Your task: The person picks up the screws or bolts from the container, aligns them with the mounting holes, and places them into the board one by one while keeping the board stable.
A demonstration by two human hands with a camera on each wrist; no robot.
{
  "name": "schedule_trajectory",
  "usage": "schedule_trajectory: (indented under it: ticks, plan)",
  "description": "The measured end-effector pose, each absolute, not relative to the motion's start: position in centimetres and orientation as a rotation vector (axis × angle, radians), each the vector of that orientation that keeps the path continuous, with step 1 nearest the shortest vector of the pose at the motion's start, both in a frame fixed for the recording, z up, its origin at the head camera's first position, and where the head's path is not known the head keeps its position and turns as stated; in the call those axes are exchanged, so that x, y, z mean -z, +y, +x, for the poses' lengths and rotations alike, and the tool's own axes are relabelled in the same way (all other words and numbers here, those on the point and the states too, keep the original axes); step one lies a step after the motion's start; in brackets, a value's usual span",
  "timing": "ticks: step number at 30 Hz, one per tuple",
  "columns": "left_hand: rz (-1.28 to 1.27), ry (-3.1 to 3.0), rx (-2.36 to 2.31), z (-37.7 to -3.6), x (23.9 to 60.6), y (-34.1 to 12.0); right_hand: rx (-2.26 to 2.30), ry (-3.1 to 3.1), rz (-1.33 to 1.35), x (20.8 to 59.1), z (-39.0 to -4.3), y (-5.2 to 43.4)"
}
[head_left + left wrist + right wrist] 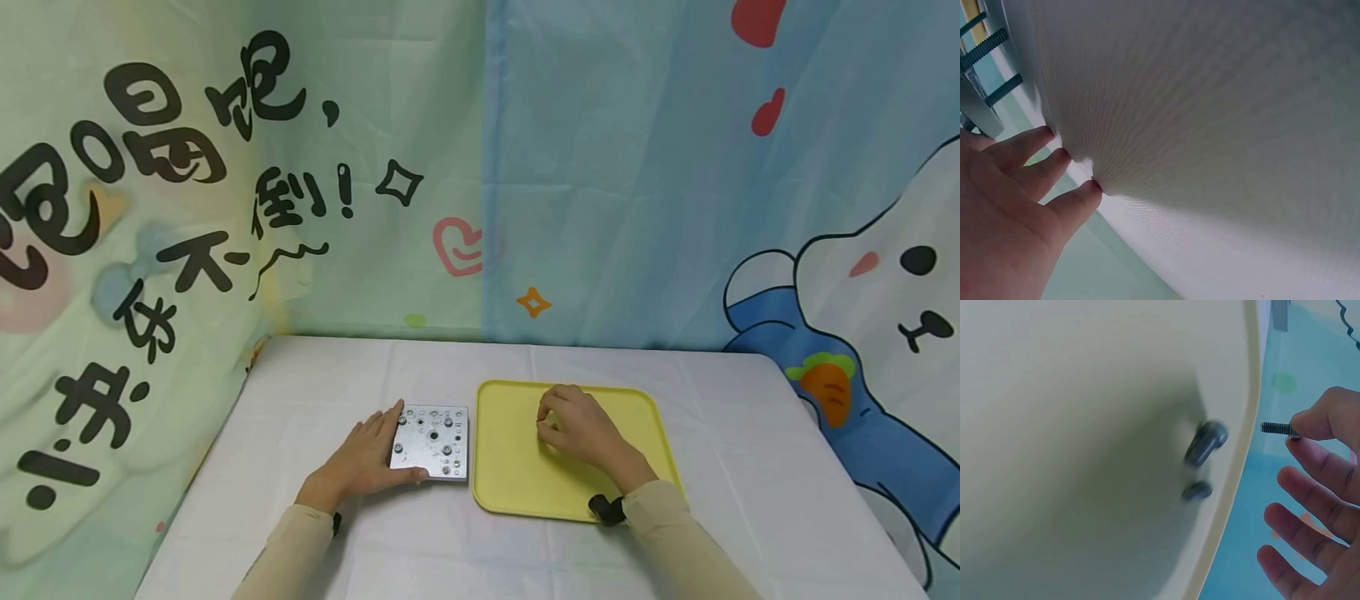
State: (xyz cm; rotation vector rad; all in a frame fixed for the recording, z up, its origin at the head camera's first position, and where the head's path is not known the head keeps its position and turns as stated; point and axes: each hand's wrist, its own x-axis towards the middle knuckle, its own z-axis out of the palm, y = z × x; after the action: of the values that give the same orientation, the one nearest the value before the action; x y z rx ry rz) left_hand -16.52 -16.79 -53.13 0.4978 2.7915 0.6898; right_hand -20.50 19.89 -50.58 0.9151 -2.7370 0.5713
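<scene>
Your right hand (581, 429) sits over the yellow tray (517, 475), its grip pinching a small dark bolt (1277, 429) between thumb and forefinger. The bolt's threaded shank projects sideways from your fingertips (1310, 419); the other fingers hang relaxed below it. The bolt is short, dark grey and finely threaded — its head is hidden inside the pinch. Two more dark bolts (1204, 442) lie on the tray floor just beside the tray's raised rim; they appear blurred in the right wrist view.

Your left hand (367, 458) lies flat on the counter (315, 392), fingers straight, its grip released. The thumb presses the near edge of the metal plate (433, 442) and the fingers run along its left edge. The plate is square, silver-grey, and dotted with holes and seated screw heads.

The plate lies just beside the tray's left rim, a narrow strip of white cloth between them. Open counter extends left of the plate, behind both items up to the printed curtain (300, 167), and right of the tray toward the counter's edge.
</scene>
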Motion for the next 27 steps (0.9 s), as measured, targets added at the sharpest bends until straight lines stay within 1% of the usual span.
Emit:
schedule_trajectory:
  ticks: [14,27]
  plan:
    - [0.499,2.784,-0.702,-16.5,52.8,-16.8,-0.629,-2.716,1.006,49.0,-20.9,14.5]
    - [0.507,2.781,-0.698,-16.8,53.1,-17.0,-0.708,-2.697,1.117,48.8,-20.6,10.5]
